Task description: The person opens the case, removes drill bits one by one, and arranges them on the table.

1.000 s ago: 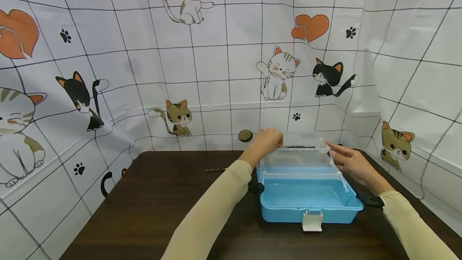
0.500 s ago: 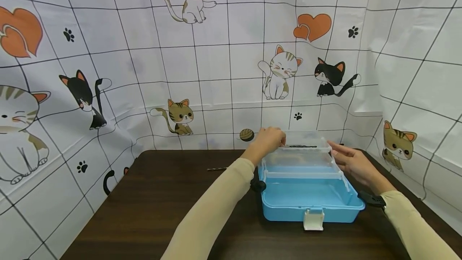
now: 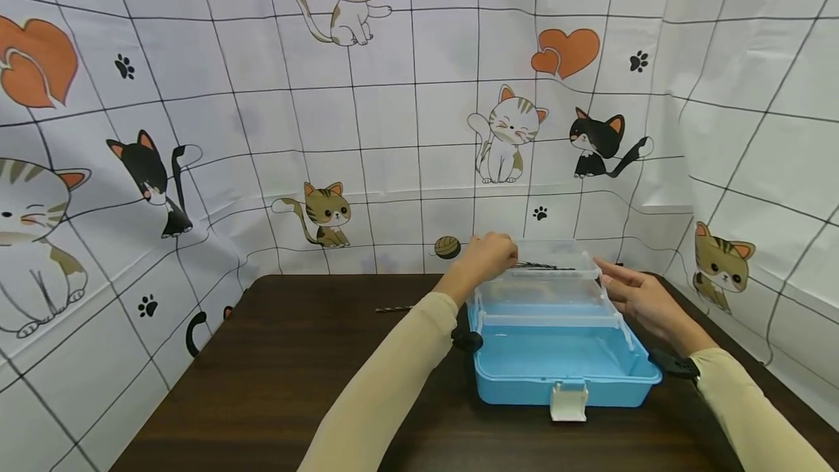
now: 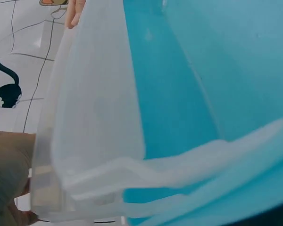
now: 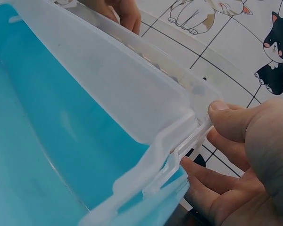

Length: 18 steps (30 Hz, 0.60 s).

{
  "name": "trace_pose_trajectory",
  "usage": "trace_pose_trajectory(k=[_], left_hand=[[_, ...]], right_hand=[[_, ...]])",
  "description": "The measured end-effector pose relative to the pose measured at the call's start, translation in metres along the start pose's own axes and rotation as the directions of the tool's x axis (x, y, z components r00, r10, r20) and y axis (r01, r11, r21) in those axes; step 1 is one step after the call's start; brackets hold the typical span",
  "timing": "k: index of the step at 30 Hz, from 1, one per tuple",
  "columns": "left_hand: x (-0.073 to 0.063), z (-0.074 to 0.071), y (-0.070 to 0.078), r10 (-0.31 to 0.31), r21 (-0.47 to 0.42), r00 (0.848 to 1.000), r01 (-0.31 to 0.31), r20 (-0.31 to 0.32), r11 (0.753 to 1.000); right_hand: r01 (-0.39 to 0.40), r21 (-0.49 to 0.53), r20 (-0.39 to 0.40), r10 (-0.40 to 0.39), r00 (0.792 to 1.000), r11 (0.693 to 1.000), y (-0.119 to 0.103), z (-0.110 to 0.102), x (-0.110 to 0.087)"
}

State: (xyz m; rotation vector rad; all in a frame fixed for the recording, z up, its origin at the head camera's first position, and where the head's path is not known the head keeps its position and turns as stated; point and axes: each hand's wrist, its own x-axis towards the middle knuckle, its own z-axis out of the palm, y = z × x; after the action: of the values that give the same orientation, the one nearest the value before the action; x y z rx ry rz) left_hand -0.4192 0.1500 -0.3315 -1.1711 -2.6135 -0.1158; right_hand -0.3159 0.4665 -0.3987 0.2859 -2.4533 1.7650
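Observation:
A light blue toolbox stands unlidded on the table, its clear plastic trays raised at the back. Over the left end of the top tray, my left hand has its fingers curled down and pinches a thin dark drill bit that reaches right along the tray; its fingertips are hidden. My right hand grips the right end of the top tray, thumb on its edge and other fingers spread below. In the left wrist view, the left hand shows partly behind the tray.
A twist drill bit lies on the dark wooden table, left of the toolbox and partly behind the left forearm. The white latch hangs down at the box front. A cat-print sheet rises close behind and along the right side.
The dark drill bit at my left fingertips has tilted slightly, and its line now looks split in two. My right hand keeps its hold on the tray; the toolbox stays put.

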Motion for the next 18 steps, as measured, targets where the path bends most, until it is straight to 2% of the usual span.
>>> trace_pose_trajectory(k=[4,7,10,12,15,18], left_hand=[[-0.001,0.003,-0.001,-0.012,-0.074,0.998,0.008,-0.06,0.997],[-0.001,0.004,0.0,-0.022,-0.134,0.991,0.005,-0.129,0.991],[0.001,0.005,0.002,-0.03,-0.262,0.978,-0.025,-0.205,0.965],[0.003,0.004,0.005,-0.037,-0.373,0.968,-0.06,-0.248,0.926],[0.006,0.005,0.011,-0.076,-0.53,0.955,-0.092,-0.287,0.843],[0.006,0.005,0.017,-0.145,-0.673,0.947,-0.091,-0.286,0.734]], right_hand=[[-0.003,0.004,-0.001,0.003,1.0,1.0,0.0,0.0,0.001],[-0.005,0.004,-0.001,0.005,1.0,1.0,0.0,-0.001,0.0],[-0.005,0.008,-0.002,0.005,1.0,1.0,-0.001,-0.002,0.0],[-0.006,0.014,-0.007,0.006,1.0,1.0,-0.001,-0.003,0.0],[-0.003,0.018,-0.011,0.003,1.0,1.0,-0.001,-0.002,0.001],[0.0,0.024,-0.007,0.0,1.0,1.0,0.0,0.0,0.001]])
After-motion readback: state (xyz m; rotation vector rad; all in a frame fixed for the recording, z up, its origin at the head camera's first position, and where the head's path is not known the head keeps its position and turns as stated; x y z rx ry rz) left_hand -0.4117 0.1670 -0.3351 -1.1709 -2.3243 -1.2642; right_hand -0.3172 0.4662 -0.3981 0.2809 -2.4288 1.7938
